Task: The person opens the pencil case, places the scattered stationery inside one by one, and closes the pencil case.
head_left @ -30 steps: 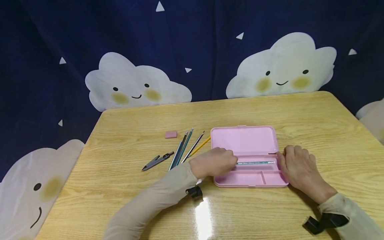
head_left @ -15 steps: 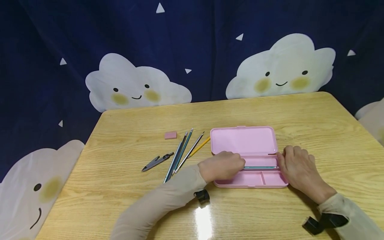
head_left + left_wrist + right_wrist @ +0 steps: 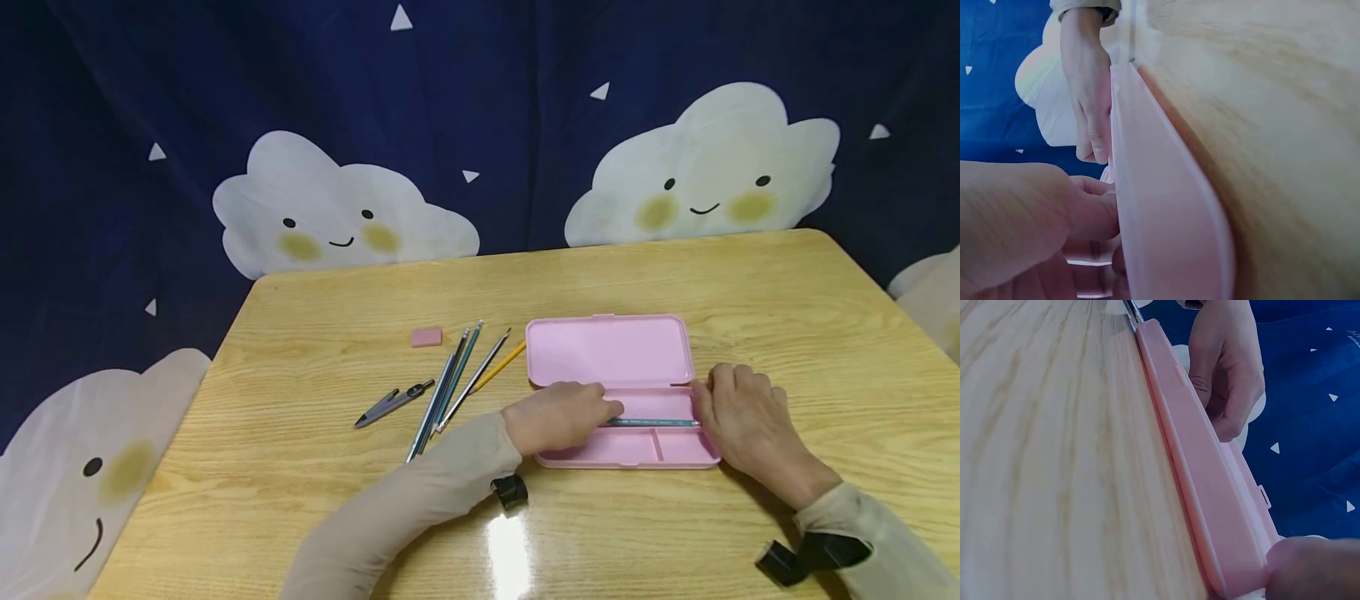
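A pink pencil case (image 3: 609,350) lies with its lid folded back on the table. A teal pencil (image 3: 656,422) lies lengthwise in its long rear compartment, close to the divider. My left hand (image 3: 562,415) reaches over the case's left part, its curled fingers at the pencil's left end; the fingertips are partly hidden, but they appear to pinch it. At the right end, my right hand (image 3: 746,421) holds the case, with the thumb (image 3: 1310,569) against its end wall. The left hand (image 3: 1229,369) also shows above the case rim in the right wrist view.
Left of the case lie several pencils (image 3: 442,392), one of them yellow (image 3: 500,367) and touching or nearly touching the lid. A grey compass (image 3: 393,404) and a pink eraser (image 3: 427,337) lie farther left. A dark curtain hangs behind the table (image 3: 337,317).
My left hand has moved right and slightly nearer over the case. The teal pencil has shifted right and down against the divider. My right hand has stayed at the case's end.
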The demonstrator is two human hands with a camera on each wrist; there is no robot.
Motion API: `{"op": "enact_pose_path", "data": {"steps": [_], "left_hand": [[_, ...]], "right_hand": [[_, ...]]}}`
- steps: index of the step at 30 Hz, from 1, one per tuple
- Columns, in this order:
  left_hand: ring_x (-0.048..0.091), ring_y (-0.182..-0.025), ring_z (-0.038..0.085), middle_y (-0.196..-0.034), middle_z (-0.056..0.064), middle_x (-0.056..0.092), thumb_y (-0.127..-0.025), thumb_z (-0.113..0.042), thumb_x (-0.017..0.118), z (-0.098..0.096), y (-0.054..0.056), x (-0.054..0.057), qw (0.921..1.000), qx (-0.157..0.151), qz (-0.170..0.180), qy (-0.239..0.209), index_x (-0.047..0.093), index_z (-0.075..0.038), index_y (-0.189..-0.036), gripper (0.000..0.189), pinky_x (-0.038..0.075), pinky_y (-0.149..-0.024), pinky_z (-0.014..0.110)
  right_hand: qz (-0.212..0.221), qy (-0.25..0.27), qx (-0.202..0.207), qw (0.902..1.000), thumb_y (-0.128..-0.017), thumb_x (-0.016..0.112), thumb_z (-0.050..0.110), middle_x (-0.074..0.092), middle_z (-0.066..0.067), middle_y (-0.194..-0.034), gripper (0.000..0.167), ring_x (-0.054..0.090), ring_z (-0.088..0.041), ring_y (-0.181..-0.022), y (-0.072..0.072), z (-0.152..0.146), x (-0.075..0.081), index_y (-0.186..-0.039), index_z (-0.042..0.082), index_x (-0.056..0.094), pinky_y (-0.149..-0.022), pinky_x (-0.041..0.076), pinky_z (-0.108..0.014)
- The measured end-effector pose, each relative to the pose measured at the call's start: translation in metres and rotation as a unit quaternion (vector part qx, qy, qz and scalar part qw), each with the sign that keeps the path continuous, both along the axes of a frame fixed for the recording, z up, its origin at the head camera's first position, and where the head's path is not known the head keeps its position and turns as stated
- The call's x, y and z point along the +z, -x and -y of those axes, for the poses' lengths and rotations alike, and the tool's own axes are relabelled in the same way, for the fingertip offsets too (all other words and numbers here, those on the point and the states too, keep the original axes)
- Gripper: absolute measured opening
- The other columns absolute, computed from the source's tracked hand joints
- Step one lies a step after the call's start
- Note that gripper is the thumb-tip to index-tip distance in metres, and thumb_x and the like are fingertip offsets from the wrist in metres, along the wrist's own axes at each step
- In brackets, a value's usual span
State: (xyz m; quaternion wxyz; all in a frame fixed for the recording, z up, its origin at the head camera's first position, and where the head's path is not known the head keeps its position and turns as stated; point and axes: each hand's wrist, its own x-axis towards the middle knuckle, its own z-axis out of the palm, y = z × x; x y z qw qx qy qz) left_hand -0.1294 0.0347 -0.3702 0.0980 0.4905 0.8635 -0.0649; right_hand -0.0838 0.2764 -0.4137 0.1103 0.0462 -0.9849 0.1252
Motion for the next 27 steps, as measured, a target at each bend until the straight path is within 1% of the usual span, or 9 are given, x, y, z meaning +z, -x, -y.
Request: {"op": "enact_pose_path", "data": {"steps": [3,7,12,18,20,24,27], "left_hand": [[0.059,-0.081,0.010,-0.098,-0.001,0.062,-0.096,-0.006,0.055,-0.0005,0.0014,-0.0002,1.0000,-0.004,0.001,0.004,0.061,-0.022,-0.117,0.027,0.049,-0.067,0.020],[0.060,-0.083,0.009,-0.098,-0.002,0.063,-0.096,-0.007,0.054,-0.0015,0.0027,-0.0011,1.0000,-0.001,0.003,0.008,0.061,-0.021,-0.114,0.024,0.050,-0.069,0.021],[0.058,-0.079,0.009,-0.098,-0.002,0.063,-0.098,-0.009,0.053,-0.0010,0.0034,-0.0020,0.9999,0.008,0.006,0.006,0.062,-0.018,-0.108,0.016,0.049,-0.070,0.021],[0.057,-0.076,0.009,-0.096,-0.003,0.063,-0.099,-0.010,0.051,0.0014,0.0028,-0.0015,1.0000,0.004,-0.004,-0.004,0.062,-0.016,-0.105,0.014,0.049,-0.068,0.022],[0.057,-0.075,0.009,-0.096,-0.003,0.064,-0.100,-0.012,0.051,0.0015,0.0031,-0.0012,0.9999,0.005,-0.004,-0.009,0.062,-0.016,-0.103,0.013,0.049,-0.068,0.022],[0.059,-0.076,0.009,-0.094,-0.003,0.064,-0.102,-0.021,0.048,0.0027,0.0050,0.0001,0.9995,0.010,0.009,-0.028,0.063,-0.016,-0.100,0.015,0.051,-0.069,0.023],[0.061,-0.079,0.010,-0.093,-0.002,0.064,-0.101,-0.027,0.049,0.0059,0.0078,0.0030,0.9991,0.009,0.010,-0.039,0.063,-0.015,-0.103,0.018,0.051,-0.070,0.023]], "right_hand": [[-0.001,0.000,-0.001,1.0000,-0.102,0.042,0.024,0.041,-0.014,-0.076,0.029,0.042,-0.035,-0.069,0.0001,0.0002,-0.0002,-0.084,0.002,0.044,-0.057,0.026,-0.040],[-0.003,-0.001,-0.002,1.0000,-0.101,0.043,0.023,0.041,-0.015,-0.076,0.028,0.043,-0.035,-0.069,0.0006,0.0007,-0.0002,-0.084,0.001,0.044,-0.058,0.027,-0.041],[0.000,0.001,-0.001,1.0000,-0.101,0.043,0.024,0.042,-0.015,-0.076,0.028,0.043,-0.035,-0.069,0.0002,0.0008,-0.0004,-0.084,0.001,0.045,-0.058,0.027,-0.041],[0.002,0.006,-0.001,1.0000,-0.101,0.043,0.024,0.042,-0.015,-0.076,0.028,0.043,-0.035,-0.070,-0.0006,0.0010,-0.0002,-0.084,0.002,0.045,-0.058,0.027,-0.042],[0.001,0.007,-0.002,1.0000,-0.101,0.042,0.024,0.042,-0.015,-0.076,0.028,0.043,-0.036,-0.070,-0.0005,0.0008,-0.0001,-0.084,0.002,0.045,-0.058,0.027,-0.042],[-0.003,0.007,-0.003,1.0000,-0.101,0.043,0.024,0.043,-0.015,-0.076,0.028,0.044,-0.037,-0.070,-0.0003,0.0005,0.0001,-0.083,0.002,0.045,-0.058,0.027,-0.043],[-0.003,0.005,-0.003,1.0000,-0.101,0.043,0.024,0.043,-0.015,-0.076,0.028,0.044,-0.037,-0.070,0.0000,0.0004,-0.0002,-0.084,0.002,0.045,-0.058,0.027,-0.043]]}}
